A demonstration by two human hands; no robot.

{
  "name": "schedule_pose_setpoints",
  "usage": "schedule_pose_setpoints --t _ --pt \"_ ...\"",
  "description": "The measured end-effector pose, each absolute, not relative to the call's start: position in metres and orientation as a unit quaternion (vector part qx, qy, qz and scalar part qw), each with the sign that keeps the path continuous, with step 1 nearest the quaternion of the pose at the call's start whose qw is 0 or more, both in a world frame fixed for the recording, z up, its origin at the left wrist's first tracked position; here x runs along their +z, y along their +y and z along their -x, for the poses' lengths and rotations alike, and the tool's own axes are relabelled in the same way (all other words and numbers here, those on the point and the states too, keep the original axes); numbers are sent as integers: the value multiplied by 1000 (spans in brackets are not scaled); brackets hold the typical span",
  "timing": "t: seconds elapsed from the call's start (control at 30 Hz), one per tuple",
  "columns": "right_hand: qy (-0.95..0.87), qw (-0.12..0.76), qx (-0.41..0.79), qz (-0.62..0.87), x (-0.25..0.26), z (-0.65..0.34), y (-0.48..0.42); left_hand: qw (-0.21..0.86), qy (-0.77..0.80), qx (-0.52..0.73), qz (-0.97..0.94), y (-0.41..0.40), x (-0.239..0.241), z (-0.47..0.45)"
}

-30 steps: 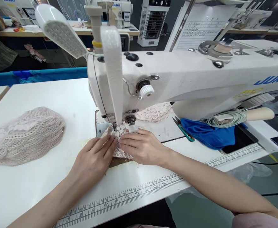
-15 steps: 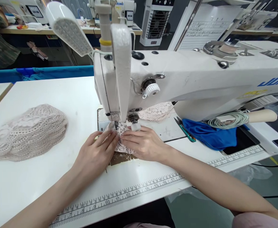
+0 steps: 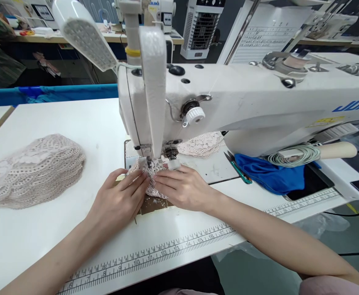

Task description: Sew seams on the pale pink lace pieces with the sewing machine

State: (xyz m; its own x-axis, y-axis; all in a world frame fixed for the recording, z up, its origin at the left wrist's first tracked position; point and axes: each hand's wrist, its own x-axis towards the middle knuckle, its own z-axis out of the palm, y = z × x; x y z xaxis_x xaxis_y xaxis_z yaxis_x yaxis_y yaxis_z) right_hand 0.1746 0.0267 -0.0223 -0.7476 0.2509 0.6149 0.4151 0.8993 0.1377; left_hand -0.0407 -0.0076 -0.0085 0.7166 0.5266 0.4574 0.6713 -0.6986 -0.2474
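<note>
A small pale pink lace piece (image 3: 153, 186) lies under the presser foot (image 3: 148, 160) of the white sewing machine (image 3: 243, 98). My left hand (image 3: 118, 200) rests flat on the lace's left side, fingers stretched toward the needle. On the right side my right hand (image 3: 182, 188) lies with its fingers extended and pressed on the lace. Both hands hold the fabric down against the table just in front of the needle. More sewn lace (image 3: 202, 144) trails out behind the foot.
A stack of pink lace pieces (image 3: 32, 170) sits at the left of the white table (image 3: 75, 123). Green-handled snips (image 3: 237, 170) and a blue cloth (image 3: 268, 172) lie under the machine arm. A ruler strip (image 3: 167, 252) runs along the front edge. A lamp head (image 3: 84, 35) hangs above.
The lace piece has fed a little farther under the foot, and both hands have slid slightly toward the needle with it.
</note>
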Motion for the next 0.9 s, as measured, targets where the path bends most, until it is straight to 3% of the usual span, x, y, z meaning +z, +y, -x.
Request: schedule_pose_setpoints --t 0.9 --pt "-926 284 -155 195 -26 -172 29 182 -341 -205 899 -9 -8 38"
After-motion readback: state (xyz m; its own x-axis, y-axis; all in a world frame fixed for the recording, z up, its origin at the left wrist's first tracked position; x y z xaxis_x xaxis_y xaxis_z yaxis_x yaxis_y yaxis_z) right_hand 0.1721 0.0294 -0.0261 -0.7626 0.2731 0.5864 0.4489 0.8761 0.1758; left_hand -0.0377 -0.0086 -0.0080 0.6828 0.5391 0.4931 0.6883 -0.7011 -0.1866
